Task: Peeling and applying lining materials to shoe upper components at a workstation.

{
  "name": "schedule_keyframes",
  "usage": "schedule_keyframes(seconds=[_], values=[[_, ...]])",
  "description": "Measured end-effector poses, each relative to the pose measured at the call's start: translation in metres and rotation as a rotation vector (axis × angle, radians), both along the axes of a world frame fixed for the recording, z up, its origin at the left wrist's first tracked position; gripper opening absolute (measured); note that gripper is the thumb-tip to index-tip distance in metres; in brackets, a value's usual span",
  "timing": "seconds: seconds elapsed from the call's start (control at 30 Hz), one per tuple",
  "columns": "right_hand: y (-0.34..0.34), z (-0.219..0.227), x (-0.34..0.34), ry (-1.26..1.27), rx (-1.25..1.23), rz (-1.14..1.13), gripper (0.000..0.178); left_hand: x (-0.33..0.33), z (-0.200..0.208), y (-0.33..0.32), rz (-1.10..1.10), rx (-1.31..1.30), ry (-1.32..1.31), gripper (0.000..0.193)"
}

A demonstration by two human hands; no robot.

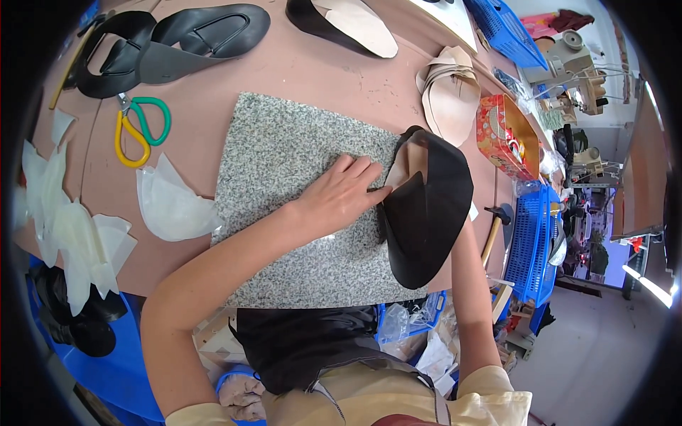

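A black shoe upper (430,220) with a pale beige lining is tilted over the right side of a speckled grey stone slab (277,149). My left hand (337,192) is above the slab with its fingers bent. One finger reaches the left edge of the upper, seemingly pinching it; the thumb is hidden. My right forearm (472,298) rises from the lower right and passes behind the upper, which hides the right hand and its grip.
Green-and-yellow scissors (138,131), white pieces (174,199) and black shoe parts (206,42) lie to the left. On the right are stacked beige pieces (451,99), a red tin (501,135), a hammer (496,231) and a blue basket (529,241).
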State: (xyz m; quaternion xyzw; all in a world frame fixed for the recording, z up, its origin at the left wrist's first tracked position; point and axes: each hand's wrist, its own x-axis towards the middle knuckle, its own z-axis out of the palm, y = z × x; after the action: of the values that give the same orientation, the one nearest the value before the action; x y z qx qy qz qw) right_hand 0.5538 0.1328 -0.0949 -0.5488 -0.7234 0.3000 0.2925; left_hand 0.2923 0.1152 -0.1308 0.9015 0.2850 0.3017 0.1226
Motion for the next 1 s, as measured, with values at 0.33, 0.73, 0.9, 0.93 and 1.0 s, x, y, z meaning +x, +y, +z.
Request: schedule_keyframes(seconds=[0.33,0.73,0.9,0.93,1.0], values=[[0.003,0.022,0.001,0.04,-0.306,0.143,0.041,0.002,-0.003,-0.013,0.07,0.025,0.026,0.043],[0.025,-0.008,0.016,0.375,-0.431,0.026,0.039,-0.004,-0.012,-0.002,-0.024,0.038,0.051,0.044],[0.018,-0.014,0.009,0.526,-0.473,-0.065,0.036,-0.005,-0.015,0.002,-0.049,0.079,0.052,0.044],[0.014,-0.014,0.009,0.396,-0.355,-0.017,0.035,-0.004,-0.012,0.001,-0.053,0.073,0.059,0.042],[0.004,0.001,-0.002,0.298,-0.281,0.035,0.036,-0.003,-0.004,-0.004,-0.059,0.061,0.078,0.038]])
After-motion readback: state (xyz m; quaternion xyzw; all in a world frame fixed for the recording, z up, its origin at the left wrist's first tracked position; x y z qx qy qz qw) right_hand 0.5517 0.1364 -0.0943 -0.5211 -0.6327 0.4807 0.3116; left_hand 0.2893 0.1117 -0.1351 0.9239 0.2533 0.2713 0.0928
